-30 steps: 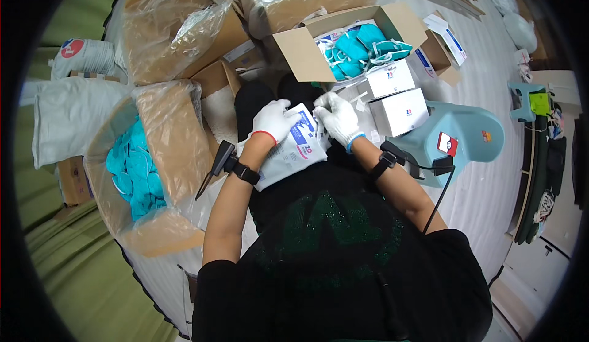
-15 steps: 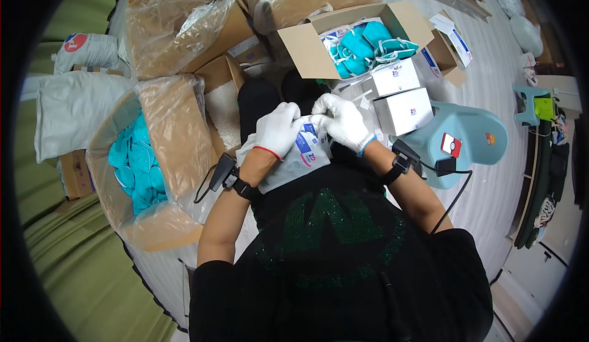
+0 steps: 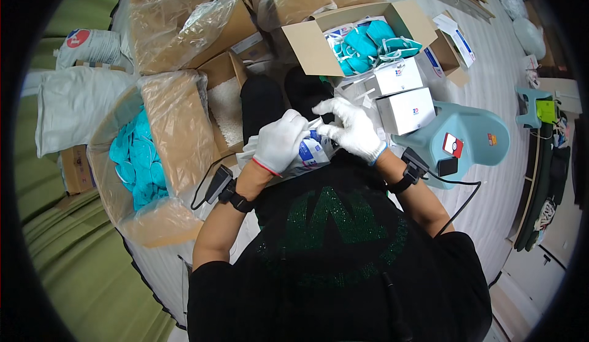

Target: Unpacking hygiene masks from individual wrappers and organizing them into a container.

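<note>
A flat white packet with blue and pink print (image 3: 311, 150) lies over my lap. My left hand (image 3: 281, 143), in a white knit glove with a red cuff edge, has its fingers closed on the packet's upper left part. At the packet's upper right edge is my right hand (image 3: 354, 131), gloved in white with a blue cuff edge. Its index finger is lifted away from the thumb, leaving a gap between them. The thumb side is close to the packet's edge; whether it touches is hard to see.
A carton of teal face masks (image 3: 362, 44) stands ahead, beside white boxes (image 3: 406, 110). Left of me, a plastic-lined carton (image 3: 175, 133) holds more teal masks. A light-blue plastic stool (image 3: 485, 134) carrying small items stands right. Larger lined cartons (image 3: 178, 29) stand farther ahead.
My right hand has opened from a pinch at the packet's top edge and shifted slightly right and down. The left hand still grips the packet, which now sits more bunched and tilted.
</note>
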Demonstrator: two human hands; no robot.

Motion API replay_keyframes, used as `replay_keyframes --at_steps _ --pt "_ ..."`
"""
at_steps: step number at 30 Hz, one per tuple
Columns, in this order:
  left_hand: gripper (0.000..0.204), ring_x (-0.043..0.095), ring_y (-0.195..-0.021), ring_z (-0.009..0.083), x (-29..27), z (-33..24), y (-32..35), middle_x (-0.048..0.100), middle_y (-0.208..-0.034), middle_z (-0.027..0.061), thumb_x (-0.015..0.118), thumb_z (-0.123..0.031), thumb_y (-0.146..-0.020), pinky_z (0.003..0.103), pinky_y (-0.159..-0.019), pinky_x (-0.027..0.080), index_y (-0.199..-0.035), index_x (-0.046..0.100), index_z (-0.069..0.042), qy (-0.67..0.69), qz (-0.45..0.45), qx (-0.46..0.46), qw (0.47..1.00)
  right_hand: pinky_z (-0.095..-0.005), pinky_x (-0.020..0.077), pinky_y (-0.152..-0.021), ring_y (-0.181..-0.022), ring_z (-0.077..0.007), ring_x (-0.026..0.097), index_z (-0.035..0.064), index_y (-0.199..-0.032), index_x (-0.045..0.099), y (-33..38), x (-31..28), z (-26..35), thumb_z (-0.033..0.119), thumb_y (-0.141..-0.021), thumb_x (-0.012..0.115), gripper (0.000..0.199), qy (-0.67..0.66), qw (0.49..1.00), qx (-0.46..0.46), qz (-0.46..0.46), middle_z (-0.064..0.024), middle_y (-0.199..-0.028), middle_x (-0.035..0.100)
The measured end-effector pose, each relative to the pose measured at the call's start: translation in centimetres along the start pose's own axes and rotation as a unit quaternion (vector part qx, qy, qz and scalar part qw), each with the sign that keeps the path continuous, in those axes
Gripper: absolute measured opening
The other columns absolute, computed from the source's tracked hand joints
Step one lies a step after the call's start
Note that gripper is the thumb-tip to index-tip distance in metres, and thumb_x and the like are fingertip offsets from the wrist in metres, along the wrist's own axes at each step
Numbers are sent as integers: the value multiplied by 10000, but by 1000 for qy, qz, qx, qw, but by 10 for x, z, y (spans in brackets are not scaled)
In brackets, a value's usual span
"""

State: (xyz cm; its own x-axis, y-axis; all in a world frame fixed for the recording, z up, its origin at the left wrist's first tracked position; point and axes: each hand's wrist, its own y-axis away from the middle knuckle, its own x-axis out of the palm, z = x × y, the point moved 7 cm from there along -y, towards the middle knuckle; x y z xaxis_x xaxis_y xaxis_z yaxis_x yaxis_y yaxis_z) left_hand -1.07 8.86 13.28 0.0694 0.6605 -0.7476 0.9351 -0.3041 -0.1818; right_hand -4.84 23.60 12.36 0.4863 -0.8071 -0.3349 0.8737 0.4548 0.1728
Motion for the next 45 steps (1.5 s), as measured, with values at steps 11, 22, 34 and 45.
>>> replay_keyframes --at_steps 11,22,34,45 --pt "123 618 -758 321 12 7 1 594 -867 115 587 -205 -874 412 -644 488 -878 611 -84 -29 44 -59 997 -342 537 -743 -834 -276 653 96 -958 627 12 7 21 109 -782 697 190 259 944 -205 -22 -91 -1068 631" --pt "159 613 -733 297 10 -10 -3 605 -833 116 598 -217 -814 410 -628 483 -790 607 -60 -30 27 40 998 -258 438 -598 -666 -67 513 27 -779 602 -6 31 -36 93 -873 665 132 -134 988 67 -33 14 -684 572" --pt "149 606 -663 265 -5 -78 17 595 -782 85 665 -99 -698 376 -586 489 -844 647 -76 72 8 104 992 -470 490 -724 -803 -400 643 14 -745 649 -14 23 -93 398 -830 633 395 186 954 211 -104 -231 -791 651" --pt "290 616 -793 338 43 93 -24 619 -777 145 639 -357 -818 436 -738 487 -833 675 -69 -20 12 -216 976 -426 485 -732 -816 -366 622 21 -779 602 -24 21 -67 385 -859 620 373 141 969 89 -182 -196 -839 624"
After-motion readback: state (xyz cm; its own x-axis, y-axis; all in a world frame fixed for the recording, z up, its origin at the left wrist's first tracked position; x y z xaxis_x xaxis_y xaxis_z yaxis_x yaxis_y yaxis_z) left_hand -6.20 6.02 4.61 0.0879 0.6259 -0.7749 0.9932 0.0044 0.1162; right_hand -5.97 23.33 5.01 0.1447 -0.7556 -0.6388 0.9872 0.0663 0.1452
